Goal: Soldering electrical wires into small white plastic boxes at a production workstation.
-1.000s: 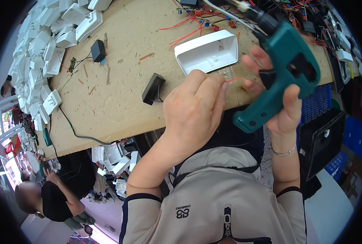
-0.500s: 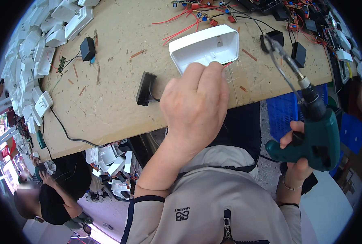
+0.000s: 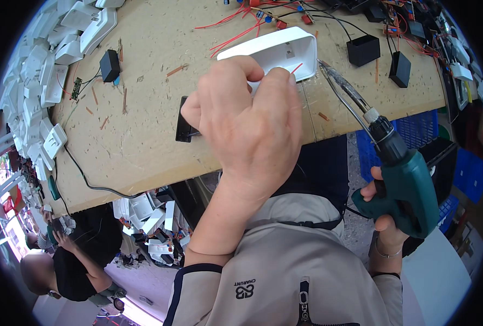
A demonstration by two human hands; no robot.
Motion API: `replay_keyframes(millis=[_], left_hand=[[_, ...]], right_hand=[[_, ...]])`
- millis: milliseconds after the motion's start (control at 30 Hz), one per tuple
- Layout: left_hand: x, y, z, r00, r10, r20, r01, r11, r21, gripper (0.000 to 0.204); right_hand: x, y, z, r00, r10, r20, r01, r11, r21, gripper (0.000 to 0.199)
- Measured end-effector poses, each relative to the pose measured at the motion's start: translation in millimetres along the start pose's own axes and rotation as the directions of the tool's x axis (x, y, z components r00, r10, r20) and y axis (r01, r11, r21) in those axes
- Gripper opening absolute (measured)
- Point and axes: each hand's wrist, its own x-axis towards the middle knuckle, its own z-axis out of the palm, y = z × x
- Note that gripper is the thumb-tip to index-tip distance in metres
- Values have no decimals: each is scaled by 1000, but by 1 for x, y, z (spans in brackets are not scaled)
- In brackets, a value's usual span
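Red wire (image 3: pixel 297 67) was pinched by the left hand (image 3: pixel 249 122) over a white casing (image 3: pixel 278 42). Beyond the tabletop's (image 3: pixel 143 130) edge, a soldering gun (image 3: pixel 412 187) was clasped by the right hand (image 3: pixel 389 232).

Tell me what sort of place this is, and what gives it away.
Probably an electronics assembly or repair workshop: white plastic housings heaped on the worktable, small wired components at its far side, and what looks like a green soldering gun in the right hand.
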Motion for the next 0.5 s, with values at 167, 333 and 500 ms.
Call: replay_keyframes(millis=[167,333,500], left_hand=[[4,0,2,998,23,-60,-17,996,90,10],[9,2,0,998,37,-50,-33,995,93,7],[12,-3,3,1000,23,21,-24,998,53,4]], right_hand=[[2,1,1,999,5,51,-4,1000,-19,91],[1,0,6,995,13,102,-12,1000,-6,90],[0,-4,9,993,77,85,-78,997,3,91]])
